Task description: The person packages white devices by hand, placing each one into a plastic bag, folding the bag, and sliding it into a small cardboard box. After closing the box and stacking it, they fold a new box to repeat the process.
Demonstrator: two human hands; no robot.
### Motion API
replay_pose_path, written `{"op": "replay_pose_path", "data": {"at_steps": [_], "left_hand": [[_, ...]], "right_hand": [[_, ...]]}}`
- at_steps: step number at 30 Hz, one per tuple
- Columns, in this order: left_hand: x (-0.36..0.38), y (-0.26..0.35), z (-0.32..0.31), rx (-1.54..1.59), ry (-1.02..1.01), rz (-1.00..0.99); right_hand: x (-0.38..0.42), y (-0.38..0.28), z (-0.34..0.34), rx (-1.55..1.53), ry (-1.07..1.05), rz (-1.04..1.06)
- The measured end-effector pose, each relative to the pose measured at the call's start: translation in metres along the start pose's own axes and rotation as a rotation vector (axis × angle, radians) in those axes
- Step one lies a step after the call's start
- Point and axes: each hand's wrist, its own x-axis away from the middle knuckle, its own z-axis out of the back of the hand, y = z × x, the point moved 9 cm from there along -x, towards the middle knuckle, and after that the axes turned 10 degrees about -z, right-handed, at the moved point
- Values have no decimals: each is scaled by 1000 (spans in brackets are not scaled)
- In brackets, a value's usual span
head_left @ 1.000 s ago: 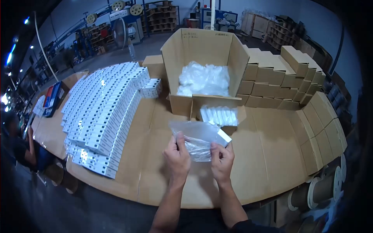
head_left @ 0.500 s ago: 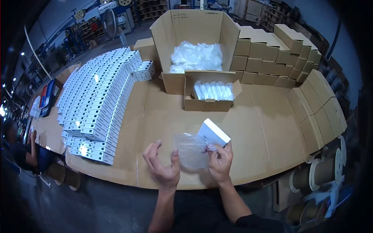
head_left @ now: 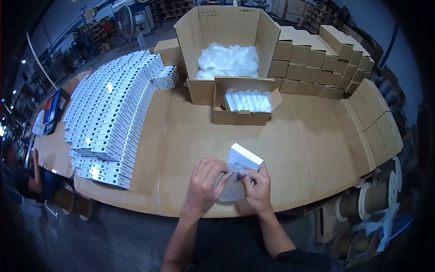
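Note:
A small white box (head_left: 246,157) stands tilted in my right hand (head_left: 257,189), whose fingers also pinch the edge of a clear plastic bag (head_left: 231,192). My left hand (head_left: 206,185) is closed on the bag's edge close to the right fingertips. The bag hangs between both hands, partly hidden behind the left fingers. Beyond them, an open carton (head_left: 242,119) holds a row of several bagged white items (head_left: 248,100).
Stacked white boxes (head_left: 113,109) fill the left side. A large carton (head_left: 229,27) of clear bags (head_left: 229,61) stands at the back. Brown cartons (head_left: 308,59) line the back right and right edge (head_left: 371,127). A person (head_left: 22,174) is at far left.
My left hand has moved right and closed on the plastic bag. The white box has shifted slightly down and left with my right hand.

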Motion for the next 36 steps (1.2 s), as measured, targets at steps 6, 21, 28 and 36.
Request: {"op": "replay_pose_path", "data": {"at_steps": [6,21,28,36], "left_hand": [[23,-44,-20,485,-121,550],[13,-64,-35,344,-199,568],[36,-90,-38,693,280,406],[83,-62,-64,1101,413,593]], "right_hand": [[9,14,2,-43,-247,-62],[16,32,23,-44,-27,-209],[14,34,29,6,40,-152],[18,61,29,-244,211,-260]]}}
